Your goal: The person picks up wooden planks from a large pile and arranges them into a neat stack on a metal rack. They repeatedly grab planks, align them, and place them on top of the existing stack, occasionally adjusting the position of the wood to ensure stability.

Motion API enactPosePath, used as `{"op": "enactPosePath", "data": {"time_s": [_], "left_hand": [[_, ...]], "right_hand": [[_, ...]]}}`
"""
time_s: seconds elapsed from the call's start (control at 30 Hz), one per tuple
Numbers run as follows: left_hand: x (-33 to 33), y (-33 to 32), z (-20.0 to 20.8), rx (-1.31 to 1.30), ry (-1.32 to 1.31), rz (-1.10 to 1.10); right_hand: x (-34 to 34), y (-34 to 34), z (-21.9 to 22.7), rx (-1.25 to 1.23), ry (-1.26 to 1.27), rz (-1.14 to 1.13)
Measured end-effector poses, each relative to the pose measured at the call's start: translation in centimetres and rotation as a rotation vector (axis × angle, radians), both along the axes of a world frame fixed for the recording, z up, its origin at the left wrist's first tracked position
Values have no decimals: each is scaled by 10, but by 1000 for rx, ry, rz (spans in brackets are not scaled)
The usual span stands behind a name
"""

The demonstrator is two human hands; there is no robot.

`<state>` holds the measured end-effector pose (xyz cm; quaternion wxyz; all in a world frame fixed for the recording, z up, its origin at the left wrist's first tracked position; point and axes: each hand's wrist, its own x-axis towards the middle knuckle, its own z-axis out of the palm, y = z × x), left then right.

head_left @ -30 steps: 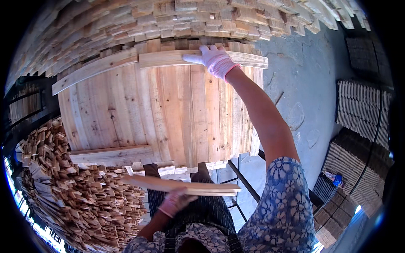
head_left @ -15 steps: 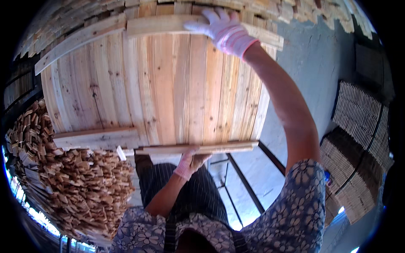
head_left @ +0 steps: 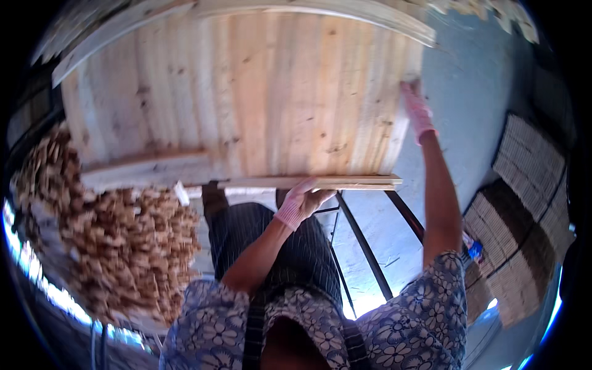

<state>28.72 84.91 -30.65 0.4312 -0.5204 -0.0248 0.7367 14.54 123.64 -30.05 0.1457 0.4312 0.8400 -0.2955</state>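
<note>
A wide panel of pale planks (head_left: 277,98) laid side by side lies before me, slightly blurred. My left hand (head_left: 303,202), in a pink-cuffed glove, is closed around narrow wooden strips (head_left: 357,180) along the near edge. Its thumb side rests on top, and part of the fingers is hidden. At the panel's right edge, my right hand (head_left: 419,114), gloved too, touches the outermost plank with its fingers stretched out. Across the far edge runs a long batten (head_left: 320,6); another batten (head_left: 129,31) continues it to the left. A shorter board (head_left: 148,171) covers the near left edge.
A large heap of short wood pieces (head_left: 129,253) fills the lower left. Dark metal legs (head_left: 364,246) slant down below the near edge. Strapped stacks of slats (head_left: 524,185) stand on the right. More wood ends (head_left: 487,9) show at the far side.
My right hand has left the far batten and come down to the panel's right edge. My left hand has shifted right with the near strips. The view has moved slightly.
</note>
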Motion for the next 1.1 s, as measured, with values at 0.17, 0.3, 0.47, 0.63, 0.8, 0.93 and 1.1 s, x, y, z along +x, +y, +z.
{"op": "enactPosePath", "data": {"time_s": [0.17,0.3,0.47,0.63,0.8,0.93,1.1], "left_hand": [[32,-31,27,126,93,-54],[4,-36,103,195,219,-58],[6,-67,89,-338,963,-700],[-124,-226,103,-1562,1846,-1516],[-235,-345,87,-1772,1607,-2507],[-248,-383,42,-1755,2124,-2329],[-251,-368,64,-1855,1868,-2358]], "right_hand": [[36,-112,83,-80,91,705],[116,-214,154,-685,-373,1022],[111,-205,121,-20,-20,1220],[100,-187,48,411,237,1411],[93,-186,52,372,238,1484],[80,-227,59,373,182,1504],[71,-246,81,326,-112,1575]]}}
